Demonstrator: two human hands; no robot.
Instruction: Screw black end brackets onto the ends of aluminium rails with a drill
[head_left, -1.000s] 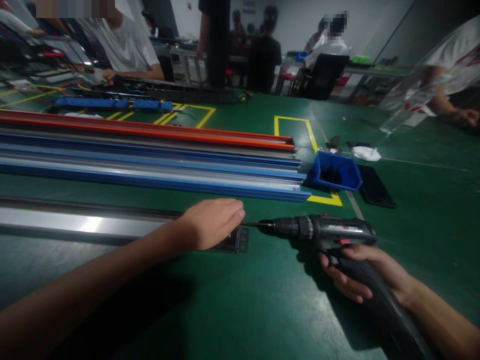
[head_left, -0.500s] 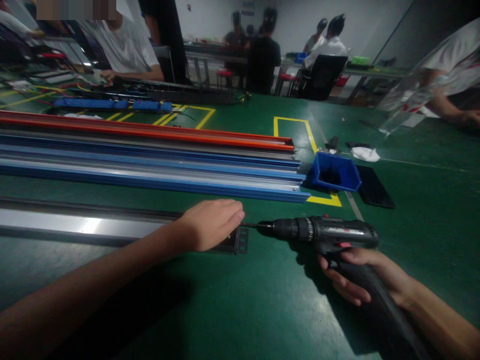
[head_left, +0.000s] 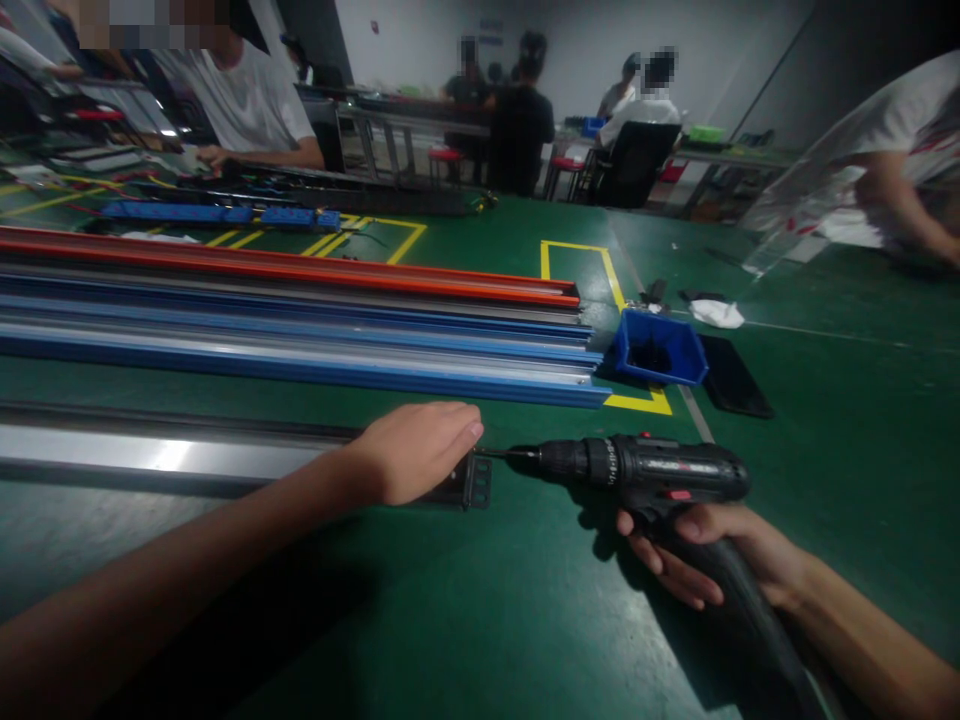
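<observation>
My left hand [head_left: 420,450] lies palm down over the right end of a long black and silver rail [head_left: 172,452], fingers curled over it and pressing it to the green table. A black end bracket [head_left: 477,482] sticks out just past my fingers. My right hand [head_left: 705,555] grips the handle of a black cordless drill [head_left: 645,470]. The drill lies level, and its bit points left into the rail's end beside my left fingertips.
Several long blue, silver and orange rails [head_left: 300,320] lie stacked behind. A blue bin [head_left: 660,348] sits at their right end beside a black pad [head_left: 731,375] and yellow floor-style tape [head_left: 577,248]. Other people sit at the far tables; one person's arm [head_left: 892,200] is at the right.
Hands and drill hold nearly the same pose; the view has shifted slightly, so everything sits a little lower and to the left. A person standing at the back has moved away.
</observation>
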